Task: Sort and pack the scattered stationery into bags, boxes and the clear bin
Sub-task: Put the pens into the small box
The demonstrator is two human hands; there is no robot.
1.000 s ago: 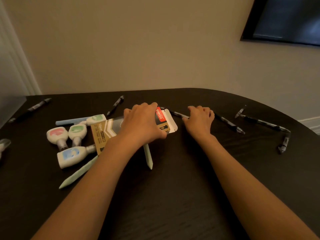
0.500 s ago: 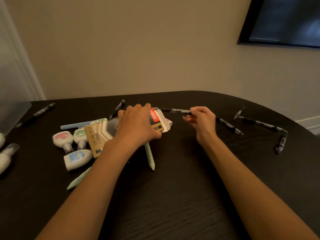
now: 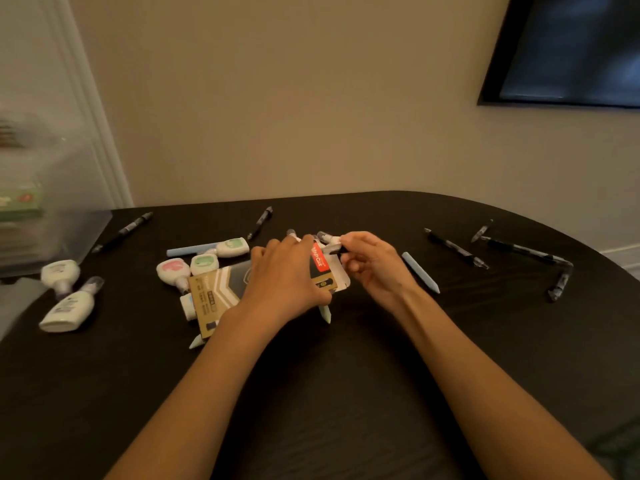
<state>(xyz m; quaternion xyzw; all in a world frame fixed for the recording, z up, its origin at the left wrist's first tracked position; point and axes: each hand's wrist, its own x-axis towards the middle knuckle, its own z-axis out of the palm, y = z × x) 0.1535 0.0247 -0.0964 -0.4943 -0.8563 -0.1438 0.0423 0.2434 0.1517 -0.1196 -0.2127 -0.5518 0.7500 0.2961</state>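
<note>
Pen box point(image 3: 214, 292) clasped in curled left grip point(image 3: 284, 278); right grip point(image 3: 374, 268) pinches black pen point(image 3: 334, 250).

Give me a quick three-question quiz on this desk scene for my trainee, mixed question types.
1. True or false: the left hand grips the pen box.
2. The clear bin sits on which side of the view? A left, B right, C centre.
3. Fill in: the right hand pinches a black ____ at the box's open end.
Key: 1 true; 2 A; 3 pen.
</note>
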